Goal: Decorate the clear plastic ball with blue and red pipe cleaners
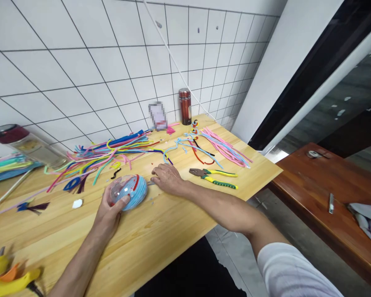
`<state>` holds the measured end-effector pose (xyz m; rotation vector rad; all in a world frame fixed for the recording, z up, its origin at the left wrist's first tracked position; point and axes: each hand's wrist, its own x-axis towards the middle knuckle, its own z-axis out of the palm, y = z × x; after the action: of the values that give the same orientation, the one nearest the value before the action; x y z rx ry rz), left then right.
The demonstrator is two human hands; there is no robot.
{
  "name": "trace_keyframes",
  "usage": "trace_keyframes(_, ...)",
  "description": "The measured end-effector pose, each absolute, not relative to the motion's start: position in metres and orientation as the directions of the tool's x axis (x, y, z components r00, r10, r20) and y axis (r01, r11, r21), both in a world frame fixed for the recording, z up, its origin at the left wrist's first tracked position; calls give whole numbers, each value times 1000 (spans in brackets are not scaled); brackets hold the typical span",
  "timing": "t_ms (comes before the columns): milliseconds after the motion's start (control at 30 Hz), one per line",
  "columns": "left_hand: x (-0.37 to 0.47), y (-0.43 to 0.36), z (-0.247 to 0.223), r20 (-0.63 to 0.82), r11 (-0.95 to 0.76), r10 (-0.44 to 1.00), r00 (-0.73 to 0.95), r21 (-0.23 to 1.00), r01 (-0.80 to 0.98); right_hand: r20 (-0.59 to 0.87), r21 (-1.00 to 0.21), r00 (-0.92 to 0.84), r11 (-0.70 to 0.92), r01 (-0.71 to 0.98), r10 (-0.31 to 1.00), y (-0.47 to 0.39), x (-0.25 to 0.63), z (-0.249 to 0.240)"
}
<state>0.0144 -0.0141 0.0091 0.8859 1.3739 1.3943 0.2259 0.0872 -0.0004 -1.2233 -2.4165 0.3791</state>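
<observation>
My left hand (111, 202) is wrapped round a clear ball (122, 189), thumb on its near side. Light-blue fuzzy pipe cleaner (138, 194) covers the ball's right side, with a red strip along the edge of the blue. Just right of the ball, low over the table, is my right hand (167, 179), its fingers bent together. A thin greyish piece shows at its fingertips, too small to name. Pliers with yellow-green handles (221, 179) lie to the right of this hand. Behind both hands, loose pipe cleaners (111, 152) of many colours are spread out.
A pink and blue bundle of pipe cleaners (224, 146) lies at the back right, near a red flask (185, 107). A clear bottle (38, 150) leans at the left. A yellow glue gun (12, 276) occupies the near left corner. A lower brown table (315, 185) stands at the right.
</observation>
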Motion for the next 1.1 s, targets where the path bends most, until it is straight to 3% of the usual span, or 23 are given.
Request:
trace_keyframes(633,8,-14,-3,-40,29,970,-239,998,-49,241,-375,-520,573,729,819,84,224,0)
trace_keyframes(1100,7,-15,-6,-60,45,964,-259,997,-64,247,-370,-516,572,732,820,85,223,-2)
